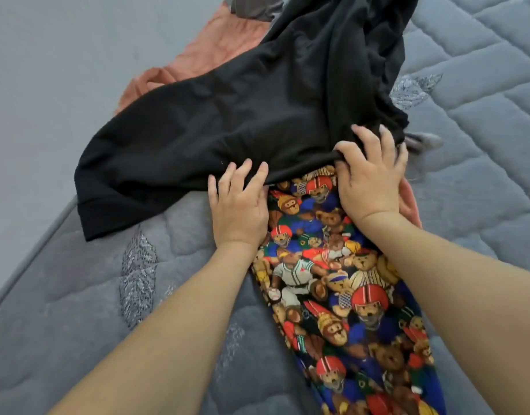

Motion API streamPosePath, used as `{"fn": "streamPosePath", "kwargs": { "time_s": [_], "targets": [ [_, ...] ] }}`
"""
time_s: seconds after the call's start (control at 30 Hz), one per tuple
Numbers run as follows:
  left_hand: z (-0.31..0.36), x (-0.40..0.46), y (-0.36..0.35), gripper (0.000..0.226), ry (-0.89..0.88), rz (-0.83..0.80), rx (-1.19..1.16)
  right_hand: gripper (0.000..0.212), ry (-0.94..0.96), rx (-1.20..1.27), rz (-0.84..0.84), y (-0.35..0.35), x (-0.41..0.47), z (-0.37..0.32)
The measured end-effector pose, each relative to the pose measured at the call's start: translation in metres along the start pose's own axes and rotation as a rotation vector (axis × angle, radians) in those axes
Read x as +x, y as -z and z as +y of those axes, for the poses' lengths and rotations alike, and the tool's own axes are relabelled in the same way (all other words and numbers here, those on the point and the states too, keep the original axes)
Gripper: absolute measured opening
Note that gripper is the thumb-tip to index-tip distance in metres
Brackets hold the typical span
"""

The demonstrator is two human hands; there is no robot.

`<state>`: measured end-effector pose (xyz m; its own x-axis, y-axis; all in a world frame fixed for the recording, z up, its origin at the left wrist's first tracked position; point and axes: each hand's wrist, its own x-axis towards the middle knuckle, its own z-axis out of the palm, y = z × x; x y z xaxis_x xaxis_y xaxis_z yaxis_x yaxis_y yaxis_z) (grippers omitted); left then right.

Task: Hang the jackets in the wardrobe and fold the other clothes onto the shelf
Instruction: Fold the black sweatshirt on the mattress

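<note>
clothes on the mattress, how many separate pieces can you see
4: a black garment under both hands, a teddy-bear print piece beneath it, a salmon piece behind, and a grey scrap at the top. More may lie hidden underneath.

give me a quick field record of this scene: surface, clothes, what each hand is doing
surface: grey quilted mattress
top garment: black garment, spread over the others
under it: bear-print cloth and orange garment
left hand: fingers on the black garment's hem
right hand: grips the same hem, fingers curled on the fabric
hanger or wardrobe: none in view
</note>
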<state>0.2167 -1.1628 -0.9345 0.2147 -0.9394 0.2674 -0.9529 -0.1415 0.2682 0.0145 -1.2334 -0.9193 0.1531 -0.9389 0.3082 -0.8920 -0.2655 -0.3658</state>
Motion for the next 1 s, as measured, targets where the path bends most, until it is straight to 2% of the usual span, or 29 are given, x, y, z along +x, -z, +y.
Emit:
{"fn": "streamPosePath", "kwargs": {
  "time_s": [0.17, 0.23, 0.27, 0.33, 0.43, 0.6, 0.7, 0.83, 0.93, 1.0],
  "targets": [
    [0.014, -0.03, 0.04, 0.029, -0.02, -0.093, -0.098, 0.026, 0.109, 0.039, 0.018, 0.057, -0.046, -0.019],
    [0.023, -0.071, 0.064, 0.024, -0.039, -0.155, -0.147, 0.023, 0.128, 0.037, -0.044, 0.09, -0.085, -0.021],
    [0.026, -0.097, 0.079, 0.022, -0.056, -0.2, -0.157, 0.024, 0.133, 0.037, -0.127, 0.108, -0.108, -0.019],
    [0.033, -0.146, 0.107, 0.022, -0.08, -0.304, -0.18, 0.029, 0.105, -0.008, -0.4, 0.142, -0.154, -0.011],
    [0.053, -0.207, 0.137, 0.024, -0.05, -0.576, -0.173, 0.035, -0.021, -0.062, -0.787, 0.185, -0.214, 0.006],
    [0.116, -0.295, 0.169, 0.025, 0.01, -0.937, -0.196, 0.027, -0.148, -0.214, -1.166, 0.25, -0.295, 0.034],
    [0.169, -0.361, 0.172, 0.025, 0.033, -1.11, -0.226, 0.027, -0.16, -0.354, -1.327, 0.287, -0.347, 0.065],
    [0.264, -0.444, 0.171, 0.027, 0.104, -1.276, -0.37, 0.023, -0.296, -0.434, -1.483, 0.351, -0.407, 0.132],
    [0.336, -0.489, 0.17, 0.029, 0.078, -1.463, -0.466, 0.023, -0.381, -0.514, -1.604, 0.403, -0.451, 0.189],
    [0.368, -0.501, 0.171, 0.024, 0.028, -1.551, -0.469, 0.019, -0.484, -0.573, -1.606, 0.433, -0.481, 0.219]
  ]
}}
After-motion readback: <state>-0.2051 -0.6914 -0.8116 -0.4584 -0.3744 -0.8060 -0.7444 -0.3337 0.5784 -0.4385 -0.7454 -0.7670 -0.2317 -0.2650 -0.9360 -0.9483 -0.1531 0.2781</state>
